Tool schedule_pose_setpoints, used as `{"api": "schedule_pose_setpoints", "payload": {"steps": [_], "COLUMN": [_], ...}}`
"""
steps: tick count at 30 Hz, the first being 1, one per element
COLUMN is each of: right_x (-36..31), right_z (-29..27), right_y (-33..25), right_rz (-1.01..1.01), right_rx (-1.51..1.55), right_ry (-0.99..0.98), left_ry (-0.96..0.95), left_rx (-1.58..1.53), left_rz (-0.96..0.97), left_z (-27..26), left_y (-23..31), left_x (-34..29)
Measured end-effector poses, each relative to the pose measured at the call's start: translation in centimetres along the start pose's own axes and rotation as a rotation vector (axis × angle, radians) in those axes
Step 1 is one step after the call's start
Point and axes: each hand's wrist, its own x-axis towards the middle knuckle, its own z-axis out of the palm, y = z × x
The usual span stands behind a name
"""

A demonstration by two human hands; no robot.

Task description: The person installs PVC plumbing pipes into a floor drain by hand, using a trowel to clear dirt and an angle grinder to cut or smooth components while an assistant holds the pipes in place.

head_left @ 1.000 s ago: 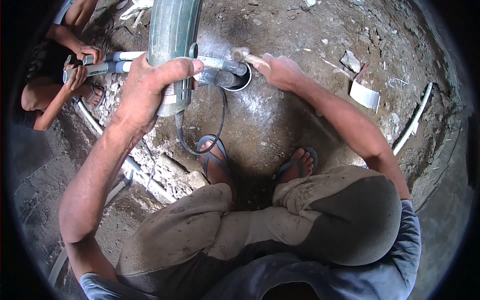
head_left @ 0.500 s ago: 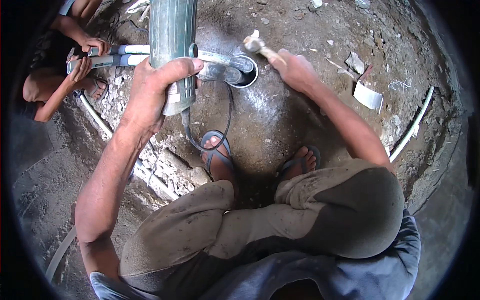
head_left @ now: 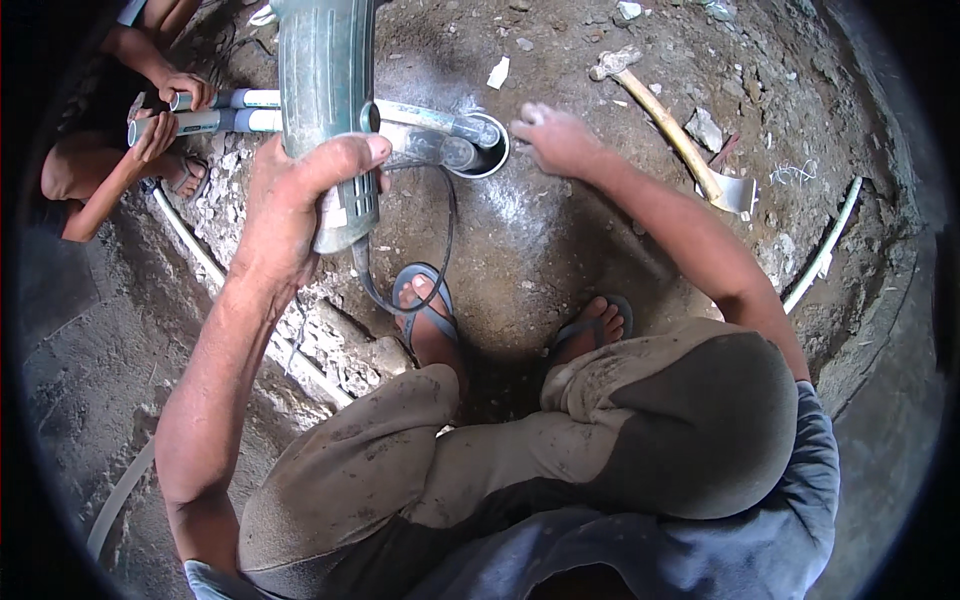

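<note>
My left hand [head_left: 310, 185] is wrapped round the rear of a green corded power tool [head_left: 325, 75]; the tool's working end is cut off by the top of the picture. Its black cord [head_left: 448, 215] loops down beside my left foot. My right hand [head_left: 560, 140] is raised with nothing in it, fingers apart, just right of a white pipe rim [head_left: 506, 150] set in the ground. Dusty grey pipe elbows [head_left: 458, 153] bend down inside that rim. Off to the right lies a hammer [head_left: 665, 120] with a wooden handle, out of my grasp.
At the upper left another person's hands [head_left: 160, 130] hold two pale pipes [head_left: 190, 124] running toward the elbows. White dust coats the soil near the rim. Stones [head_left: 704, 130] and a white scrap [head_left: 498, 72] are scattered about. Thin white pipes [head_left: 825, 245] edge the dirt on both sides.
My right hand has let go of the hammer, which now lies farther right on the dirt. The hand has come left toward the pipe rim. My left hand keeps the power tool.
</note>
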Motion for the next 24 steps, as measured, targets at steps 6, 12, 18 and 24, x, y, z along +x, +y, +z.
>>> {"api": "schedule_pose_setpoints", "payload": {"steps": [6, 12, 18, 24], "right_x": [4.6, 8.1, -1.2, -6.7], "right_z": [-5.3, 0.0, -9.1, -5.5], "right_y": [-0.8, 3.5, 4.0, 10.8], "right_rz": [0.221, -0.09, 0.51, 0.813], "right_rx": [-0.086, -0.111, -0.088, -0.227], "right_ry": [-0.347, 0.105, -0.556, 0.065], "left_ry": [0.033, -0.004, 0.092, 0.005], "left_rx": [-0.101, -0.1, -0.038, -0.082], "left_rz": [0.001, 0.002, 0.037, 0.039], "left_z": [-0.7, 0.5, -1.3, 1.3], "left_y": [0.1, -0.2, 0.0, 0.2], "left_x": [-1.4, -0.1, -1.5, 0.7]}}
